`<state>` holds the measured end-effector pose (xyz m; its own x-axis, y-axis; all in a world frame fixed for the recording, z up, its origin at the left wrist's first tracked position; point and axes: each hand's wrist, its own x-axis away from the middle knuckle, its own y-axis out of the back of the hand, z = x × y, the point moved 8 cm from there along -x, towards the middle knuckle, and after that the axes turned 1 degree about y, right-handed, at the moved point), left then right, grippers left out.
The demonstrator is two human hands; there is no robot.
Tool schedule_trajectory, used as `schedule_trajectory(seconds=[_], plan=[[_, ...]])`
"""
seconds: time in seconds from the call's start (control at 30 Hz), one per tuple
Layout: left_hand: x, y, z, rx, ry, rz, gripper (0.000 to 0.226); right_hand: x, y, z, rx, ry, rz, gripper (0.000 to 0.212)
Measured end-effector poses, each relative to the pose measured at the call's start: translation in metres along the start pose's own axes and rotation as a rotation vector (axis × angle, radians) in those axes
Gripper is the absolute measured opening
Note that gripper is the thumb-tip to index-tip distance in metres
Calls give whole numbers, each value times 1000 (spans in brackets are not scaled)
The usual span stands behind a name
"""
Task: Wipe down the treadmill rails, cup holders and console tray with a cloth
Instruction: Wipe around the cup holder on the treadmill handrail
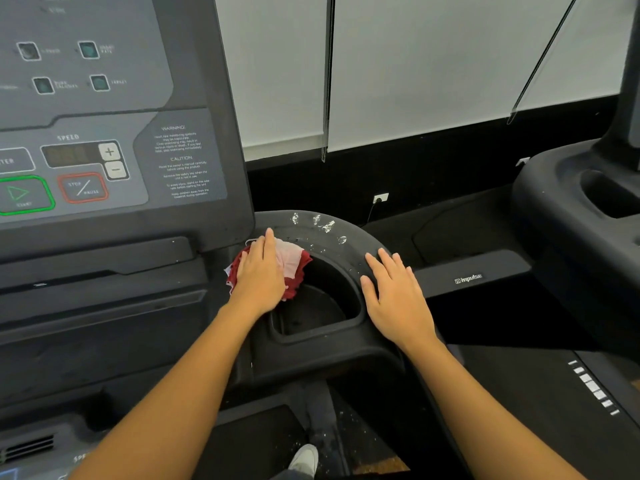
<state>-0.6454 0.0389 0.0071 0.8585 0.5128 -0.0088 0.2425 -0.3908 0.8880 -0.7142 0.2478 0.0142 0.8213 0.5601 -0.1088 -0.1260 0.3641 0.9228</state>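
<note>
Head view: the cup holder (313, 336) is a dark, D-shaped well just right of the console (104, 140), low in the middle of the frame. The cloth (295, 262), red with a pale pink patch, lies on the holder's rim at about ten o'clock, bunched against the console's lower corner, its lower edge hanging over the well. The left hand (260, 273) lies flat on top of it, fingers straight and together, pointing toward twelve; it presses rather than grips. The right hand (396, 294) rests palm down on the rim at three o'clock, fingers straight and slightly spread, holding nothing. White flecks (323, 224) dot the rim's curved top from twelve to one o'clock, just beyond the cloth. From the right hand toward three o'clock runs a dark bar with a white logo (468, 279).

On the console, a green start button (25, 195) sits at the left edge, with a red stop button (83, 187) just at its three o'clock. Pale blinds (450, 64) fill the top, a wall socket (380, 197) below them. A second machine (575, 202) stands at the far right. A pale shoe (305, 459) shows at six o'clock.
</note>
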Motion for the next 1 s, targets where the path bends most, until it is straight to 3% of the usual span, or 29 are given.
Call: schedule_trajectory(seconds=[0.17,0.4,0.67,1.0], plan=[[-20,-2,0,-50,-28,102,65,0,-1,-1,-32,-7,14,52],[-41,3,-6,-28,-9,126,77,0,-1,0,-36,-19,14,52],[-61,4,-17,-1,118,122,82,-1,-3,-2,-55,-28,14,54],[-54,-3,-13,-34,62,183,70,-2,-2,-2,-67,-32,28,54]])
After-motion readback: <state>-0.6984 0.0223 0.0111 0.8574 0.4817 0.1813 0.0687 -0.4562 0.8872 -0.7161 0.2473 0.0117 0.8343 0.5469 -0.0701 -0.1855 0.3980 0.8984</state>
